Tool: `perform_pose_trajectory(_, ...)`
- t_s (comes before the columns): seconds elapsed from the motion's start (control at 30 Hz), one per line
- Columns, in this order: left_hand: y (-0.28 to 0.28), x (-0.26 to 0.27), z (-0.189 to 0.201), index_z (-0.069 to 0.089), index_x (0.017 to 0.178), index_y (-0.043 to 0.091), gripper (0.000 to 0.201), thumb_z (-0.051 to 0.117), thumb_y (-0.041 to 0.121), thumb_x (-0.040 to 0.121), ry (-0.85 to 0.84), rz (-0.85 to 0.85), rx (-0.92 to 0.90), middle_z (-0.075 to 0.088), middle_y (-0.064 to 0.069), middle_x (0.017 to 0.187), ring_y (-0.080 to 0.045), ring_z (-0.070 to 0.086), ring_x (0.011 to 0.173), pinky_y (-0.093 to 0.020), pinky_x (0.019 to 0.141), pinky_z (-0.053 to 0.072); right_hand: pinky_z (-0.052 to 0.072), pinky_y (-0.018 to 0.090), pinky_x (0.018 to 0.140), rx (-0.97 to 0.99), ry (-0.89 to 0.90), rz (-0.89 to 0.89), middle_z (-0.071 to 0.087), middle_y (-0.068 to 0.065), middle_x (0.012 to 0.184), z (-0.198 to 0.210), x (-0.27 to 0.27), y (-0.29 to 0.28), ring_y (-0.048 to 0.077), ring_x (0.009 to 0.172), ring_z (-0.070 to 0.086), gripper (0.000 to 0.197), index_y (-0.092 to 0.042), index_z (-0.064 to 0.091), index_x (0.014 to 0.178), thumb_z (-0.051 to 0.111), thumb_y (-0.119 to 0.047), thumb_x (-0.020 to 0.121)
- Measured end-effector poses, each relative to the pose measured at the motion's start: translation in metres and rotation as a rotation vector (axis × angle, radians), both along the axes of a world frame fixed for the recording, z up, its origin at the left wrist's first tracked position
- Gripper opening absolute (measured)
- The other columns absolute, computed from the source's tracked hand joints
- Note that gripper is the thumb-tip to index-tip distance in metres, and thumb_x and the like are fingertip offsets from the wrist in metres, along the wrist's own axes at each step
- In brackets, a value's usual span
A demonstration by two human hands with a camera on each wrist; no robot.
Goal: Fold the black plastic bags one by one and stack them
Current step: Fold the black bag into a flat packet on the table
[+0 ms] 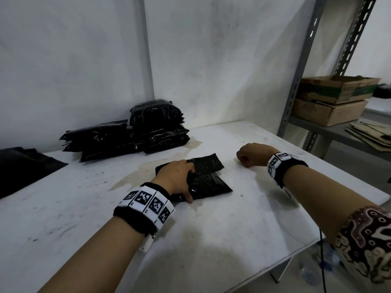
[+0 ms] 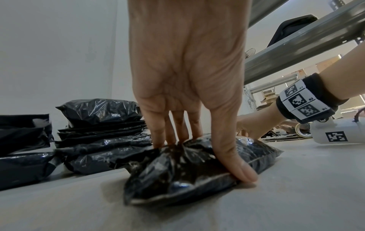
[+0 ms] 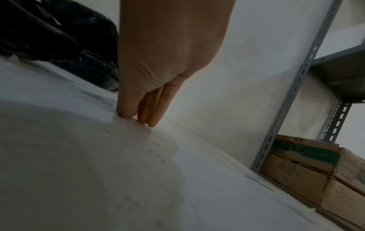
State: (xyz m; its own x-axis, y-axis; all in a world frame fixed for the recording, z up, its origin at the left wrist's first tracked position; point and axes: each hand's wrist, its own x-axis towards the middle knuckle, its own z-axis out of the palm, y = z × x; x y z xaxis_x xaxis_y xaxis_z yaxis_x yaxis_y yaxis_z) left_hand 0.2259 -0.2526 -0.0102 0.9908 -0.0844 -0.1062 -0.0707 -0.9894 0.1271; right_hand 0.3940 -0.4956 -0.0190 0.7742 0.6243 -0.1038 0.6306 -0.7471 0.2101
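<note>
My left hand point(image 1: 176, 178) is on the folded black bag point(image 1: 208, 178), and its fingers point(image 2: 177, 125) press down flat on top while my thumb point(image 2: 235, 157) pushes on the near edge. The bag sits right under these fingers, in the middle of the white surface point(image 1: 222, 240). My right hand point(image 1: 250, 154) is off to the side, holding nothing, with its fingers point(image 3: 150, 109) bent down so the tips touch the surface, near the bag but not on it. I think the bag could pop open again if I lift my left fingers too fast, because the plastic is puffy and shiny and wants to spring back. It could also slip out when I pick it up with one hand, since it looks slick. Beyond my left fingers, near the wall, is the stack of folded bags point(image 1: 148, 132), and that is where this one should go. The stack looks lumpy and a bit tall, so a new bag on top could slide off or knock it over. Far to the left of my fingers lies a flat black bag point(image 1: 25, 168) not folded yet. Past my right fingers stands a metal shelf point(image 1: 317, 66) with cardboard boxes point(image 1: 332, 100). There is a stain point(image 1: 135, 174) on the surface close to my left fingers. Nothing lies between the bag and the stack.
</note>
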Motion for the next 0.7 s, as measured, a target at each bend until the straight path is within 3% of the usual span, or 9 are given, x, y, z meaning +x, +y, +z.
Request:
perform_pose_trajectory(0.07,0.0,0.0,0.0,0.047,0.128,0.021,0.081,0.088,0.038,0.059,-0.003,-0.003,-0.004,0.049,0.002,0.127,-0.019,0.047,0.115,-0.025,0.078,0.036,0.038,0.03,0.062,0.069,0.026,-0.034,0.05,-0.006,0.075,0.004,0.002,-0.002,0.021,0.074,0.051,0.014,-0.021,0.054,0.075,0.058,-0.01,0.083)
perform_pose_trajectory(0.17,0.0,0.001,0.0,0.047,0.127,0.022,0.082,0.088,0.038,0.058,-0.005,0.003,-0.005,0.049,0.002,0.126,-0.019,0.048,0.113,-0.03,0.082,0.042,0.051,0.03,0.071,0.155,0.118,-0.044,0.064,-0.007,0.072,0.01,0.007,-0.005,0.019,0.075,0.063,0.023,-0.016,0.069,0.076,0.058,0.004,0.075)
perform_pose_trajectory(0.3,0.0,0.0,0.001,0.047,0.127,0.022,0.082,0.088,0.039,0.058,-0.001,0.002,0.005,0.049,0.003,0.125,-0.019,0.048,0.113,-0.031,0.083,0.043,0.046,0.02,0.062,0.203,0.114,-0.08,0.068,-0.002,0.072,0.008,0.007,-0.001,0.013,0.067,0.062,0.027,-0.012,0.073,0.079,0.057,0.008,0.073)
perform_pose_trajectory(0.4,0.0,0.0,0.001,0.047,0.127,0.022,0.082,0.088,0.039,0.058,0.0,0.004,-0.001,0.049,0.003,0.126,-0.02,0.048,0.114,-0.03,0.083,0.042,0.047,0.02,0.061,0.207,0.129,-0.087,0.071,0.002,0.075,0.008,0.008,0.0,0.013,0.065,0.063,0.027,-0.011,0.074,0.08,0.057,0.009,0.073)
perform_pose_trajectory(0.5,0.0,0.001,0.001,0.047,0.128,0.022,0.082,0.088,0.038,0.058,0.002,0.008,-0.007,0.049,0.003,0.126,-0.019,0.047,0.114,-0.029,0.082,0.041,0.053,0.028,0.07,0.188,0.13,-0.076,0.072,0.001,0.076,0.011,0.011,-0.002,0.018,0.073,0.067,0.024,-0.013,0.075,0.081,0.062,0.006,0.074)
perform_pose_trajectory(0.7,0.0,0.001,0.001,0.046,0.128,0.022,0.082,0.088,0.038,0.059,0.006,0.01,-0.008,0.048,0.003,0.126,-0.019,0.047,0.114,-0.027,0.078,0.038,0.05,0.03,0.071,0.142,0.071,-0.028,0.066,-0.003,0.078,0.008,0.01,-0.003,0.02,0.078,0.063,0.013,-0.015,0.074,0.083,0.067,-0.006,0.077)
